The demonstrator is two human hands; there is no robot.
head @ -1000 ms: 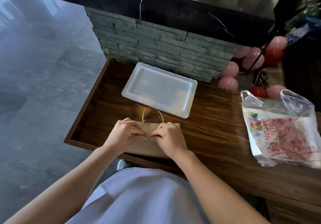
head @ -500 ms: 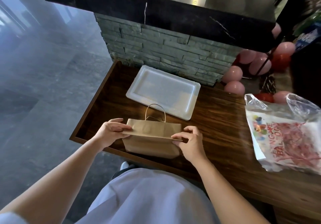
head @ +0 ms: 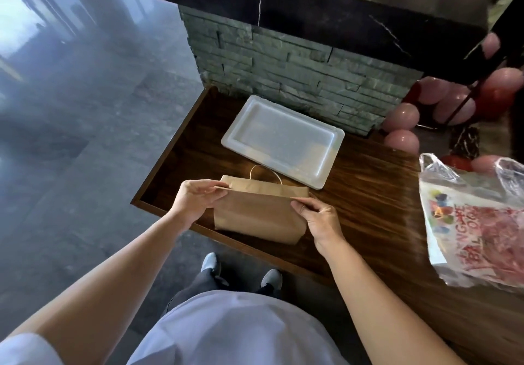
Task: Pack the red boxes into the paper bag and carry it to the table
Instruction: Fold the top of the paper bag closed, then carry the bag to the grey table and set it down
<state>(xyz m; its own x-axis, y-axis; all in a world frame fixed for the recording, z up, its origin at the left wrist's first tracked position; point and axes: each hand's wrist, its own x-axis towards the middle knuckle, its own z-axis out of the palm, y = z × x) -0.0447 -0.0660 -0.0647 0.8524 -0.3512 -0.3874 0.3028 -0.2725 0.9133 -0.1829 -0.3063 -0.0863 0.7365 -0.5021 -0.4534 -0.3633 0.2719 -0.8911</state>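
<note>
A left hand [head: 195, 203] pinches the nine o'clock end of a flat brown paper bag's [head: 259, 217] top edge. The bag stands on a dark wooden surface [head: 368, 203], long axis running left to right. A right hand [head: 319, 218] pinches its three o'clock end. Both hands are equally near. No red boxes show.

A shop-like counter area: stone-clad black counter [head: 283, 61], balloons [head: 402, 115], and a bagged balloon packet [head: 476, 223].
</note>
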